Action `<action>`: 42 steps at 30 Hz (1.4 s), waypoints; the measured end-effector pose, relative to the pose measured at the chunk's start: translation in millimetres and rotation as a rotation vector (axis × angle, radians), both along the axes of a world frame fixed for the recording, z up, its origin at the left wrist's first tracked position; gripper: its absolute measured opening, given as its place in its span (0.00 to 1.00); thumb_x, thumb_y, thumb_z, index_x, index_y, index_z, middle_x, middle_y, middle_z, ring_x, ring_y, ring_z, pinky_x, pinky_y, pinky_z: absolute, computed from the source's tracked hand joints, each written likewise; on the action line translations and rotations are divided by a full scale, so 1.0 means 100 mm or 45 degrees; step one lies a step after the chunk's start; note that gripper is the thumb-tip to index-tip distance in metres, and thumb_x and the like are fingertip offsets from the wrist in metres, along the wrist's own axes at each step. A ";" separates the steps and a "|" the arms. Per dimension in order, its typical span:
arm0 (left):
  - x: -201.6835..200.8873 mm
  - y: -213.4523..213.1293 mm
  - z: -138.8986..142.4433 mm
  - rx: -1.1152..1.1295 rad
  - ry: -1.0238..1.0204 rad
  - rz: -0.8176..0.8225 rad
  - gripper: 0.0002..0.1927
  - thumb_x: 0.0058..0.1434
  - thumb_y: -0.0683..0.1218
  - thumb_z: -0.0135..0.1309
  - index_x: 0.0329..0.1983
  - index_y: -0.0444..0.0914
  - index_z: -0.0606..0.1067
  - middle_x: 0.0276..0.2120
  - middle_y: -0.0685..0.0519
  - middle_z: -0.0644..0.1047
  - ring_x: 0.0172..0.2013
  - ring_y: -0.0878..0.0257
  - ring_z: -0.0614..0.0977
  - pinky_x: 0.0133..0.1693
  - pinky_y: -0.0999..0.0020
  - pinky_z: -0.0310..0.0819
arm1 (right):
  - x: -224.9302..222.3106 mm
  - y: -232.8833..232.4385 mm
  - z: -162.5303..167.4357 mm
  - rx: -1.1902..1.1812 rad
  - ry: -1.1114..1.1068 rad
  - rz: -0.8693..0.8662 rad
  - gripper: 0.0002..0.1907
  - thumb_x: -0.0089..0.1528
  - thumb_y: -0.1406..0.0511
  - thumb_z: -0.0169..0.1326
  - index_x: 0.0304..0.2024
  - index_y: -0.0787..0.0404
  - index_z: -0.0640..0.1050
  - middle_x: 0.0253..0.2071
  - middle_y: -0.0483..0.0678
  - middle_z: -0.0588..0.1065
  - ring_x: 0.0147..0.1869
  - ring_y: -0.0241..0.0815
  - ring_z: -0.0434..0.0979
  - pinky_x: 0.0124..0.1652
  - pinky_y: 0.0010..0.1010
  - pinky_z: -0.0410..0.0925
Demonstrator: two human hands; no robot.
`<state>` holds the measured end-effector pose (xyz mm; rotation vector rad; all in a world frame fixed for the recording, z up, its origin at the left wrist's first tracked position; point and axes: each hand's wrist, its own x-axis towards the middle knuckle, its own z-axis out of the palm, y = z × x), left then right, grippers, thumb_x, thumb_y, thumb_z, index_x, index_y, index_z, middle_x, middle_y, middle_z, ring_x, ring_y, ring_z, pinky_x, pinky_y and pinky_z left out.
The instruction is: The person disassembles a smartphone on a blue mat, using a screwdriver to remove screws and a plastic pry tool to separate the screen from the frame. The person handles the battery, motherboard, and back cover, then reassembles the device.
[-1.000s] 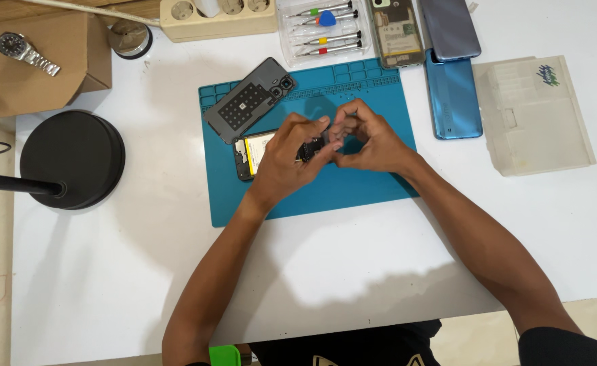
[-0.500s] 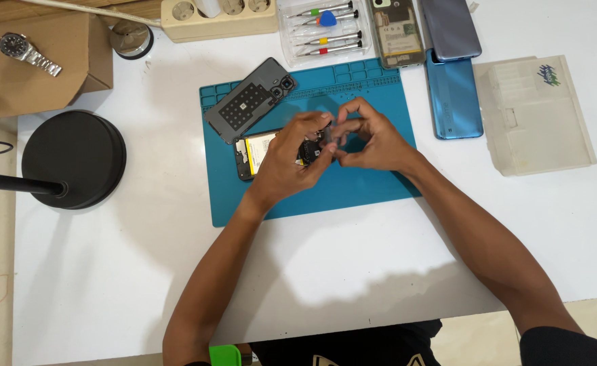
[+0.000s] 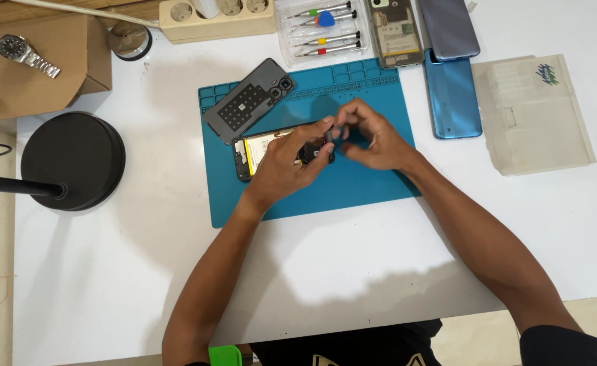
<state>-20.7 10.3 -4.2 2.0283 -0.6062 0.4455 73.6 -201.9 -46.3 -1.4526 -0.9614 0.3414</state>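
Both hands on the open phone (image 3: 257, 149) on the mat (image 3: 366, 183): left hand (image 3: 286, 163) steadies it, right hand (image 3: 369, 139) fingers pinching a small dark tool (image 3: 329, 137).

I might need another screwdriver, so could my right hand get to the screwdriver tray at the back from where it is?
Probably yes. The right hand is on the blue mat, and the screwdriver tray lies just beyond the mat's far edge with nothing between them, though the hand is busy at the opened phone.

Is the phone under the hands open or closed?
Open: the phone shows its yellow battery, and its dark back cover lies apart on the blue mat.
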 end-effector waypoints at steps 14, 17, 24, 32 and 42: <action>0.00 -0.01 -0.01 -0.034 0.201 0.046 0.35 0.66 0.41 0.64 0.71 0.39 0.59 0.46 0.45 0.82 0.47 0.57 0.87 0.52 0.65 0.84 | 0.12 -0.01 -0.06 0.100 0.155 -0.130 0.17 0.65 0.80 0.46 0.50 0.57 0.66 0.45 0.48 0.76 0.52 0.36 0.77 0.52 0.32 0.72; 0.04 -0.01 -0.10 -0.201 0.213 0.132 0.38 0.65 0.40 0.64 0.72 0.39 0.55 0.44 0.44 0.82 0.48 0.57 0.87 0.51 0.64 0.85 | 0.11 0.00 -0.05 0.089 0.075 -0.144 0.15 0.67 0.80 0.48 0.50 0.57 0.67 0.45 0.47 0.75 0.52 0.35 0.77 0.52 0.30 0.72; 0.11 0.04 -0.22 -0.674 0.409 0.166 0.41 0.66 0.36 0.61 0.73 0.38 0.48 0.43 0.44 0.81 0.46 0.58 0.86 0.46 0.66 0.87 | 0.09 -0.01 -0.06 -0.027 -0.073 -0.183 0.13 0.62 0.79 0.51 0.47 0.62 0.75 0.43 0.45 0.76 0.46 0.33 0.74 0.48 0.26 0.70; 0.09 0.07 -0.21 -0.455 0.422 0.078 0.42 0.66 0.36 0.62 0.74 0.38 0.50 0.42 0.45 0.81 0.47 0.59 0.86 0.46 0.67 0.86 | 0.08 -0.01 -0.05 -0.063 -0.086 -0.210 0.12 0.62 0.79 0.51 0.45 0.62 0.76 0.42 0.44 0.76 0.44 0.32 0.73 0.47 0.25 0.69; 0.11 0.09 -0.23 -0.543 0.451 0.088 0.42 0.66 0.37 0.62 0.74 0.38 0.48 0.43 0.45 0.81 0.49 0.58 0.86 0.47 0.67 0.84 | 0.09 -0.01 -0.06 -0.050 -0.059 -0.180 0.13 0.60 0.79 0.51 0.45 0.62 0.77 0.42 0.43 0.76 0.44 0.32 0.73 0.46 0.26 0.69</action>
